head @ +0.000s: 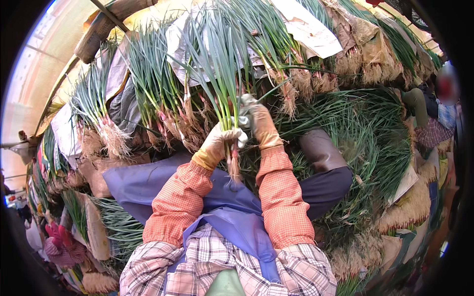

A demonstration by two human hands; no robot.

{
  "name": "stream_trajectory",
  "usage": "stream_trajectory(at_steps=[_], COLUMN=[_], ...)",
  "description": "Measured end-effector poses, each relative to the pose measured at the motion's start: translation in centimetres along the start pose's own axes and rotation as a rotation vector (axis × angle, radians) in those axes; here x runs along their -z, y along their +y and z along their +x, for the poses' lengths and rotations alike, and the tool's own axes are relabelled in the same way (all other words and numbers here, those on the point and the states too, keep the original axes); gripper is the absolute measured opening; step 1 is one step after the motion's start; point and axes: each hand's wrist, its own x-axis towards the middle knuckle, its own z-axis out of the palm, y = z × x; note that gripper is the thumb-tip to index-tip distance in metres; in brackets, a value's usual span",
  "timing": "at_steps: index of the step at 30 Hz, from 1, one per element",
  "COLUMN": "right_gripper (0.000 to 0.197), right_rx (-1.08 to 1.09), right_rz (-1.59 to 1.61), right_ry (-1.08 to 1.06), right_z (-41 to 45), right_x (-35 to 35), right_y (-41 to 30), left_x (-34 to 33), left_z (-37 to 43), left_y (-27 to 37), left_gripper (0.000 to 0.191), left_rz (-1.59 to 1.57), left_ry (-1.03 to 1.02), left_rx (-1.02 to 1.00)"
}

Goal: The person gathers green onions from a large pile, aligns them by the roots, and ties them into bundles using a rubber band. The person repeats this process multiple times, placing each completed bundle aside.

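My left hand (221,143), in a pale work glove with a yellow cuff, is closed around a small bunch of green onions (225,100). Their green leaves point away from me, and the pinkish stems and roots hang below the fist. Right beside it, my right hand (256,117), in a stained glove, has its fingers bent at the bunch's stems. A single leaf sticks out from near those fingers to the upper right. Whether the right fingers pinch a stalk is hard to see.
Bundles of green onions (159,88) lie in a raised row ahead, roots towards me, with white sheets (311,29) among them. A large heap of green onions (374,148) spreads at my right. My blue apron (148,177) covers my lap. Another person (437,114) sits at far right.
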Motion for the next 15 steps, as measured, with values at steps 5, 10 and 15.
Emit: stream_trajectory(at_steps=[5, 10, 15], right_gripper=[0.022, 0.037, 0.029], right_rx=[0.072, 0.313, 0.182], right_rz=[0.072, 0.796, -0.270], right_ry=[0.181, -0.003, 0.373], right_z=[-0.2, -0.7, 3.0], right_x=[-1.4, 1.1, 3.0], right_y=[1.7, -1.8, -4.2], left_x=[1.5, 0.0, -0.6], left_z=[0.8, 1.7, 1.5], left_y=[-0.9, -1.2, 0.0], left_gripper=[0.026, 0.018, 0.022], left_rz=[0.080, 0.113, 0.033], left_ry=[0.148, 0.346, 0.177], left_rx=[-0.054, -0.321, -0.334])
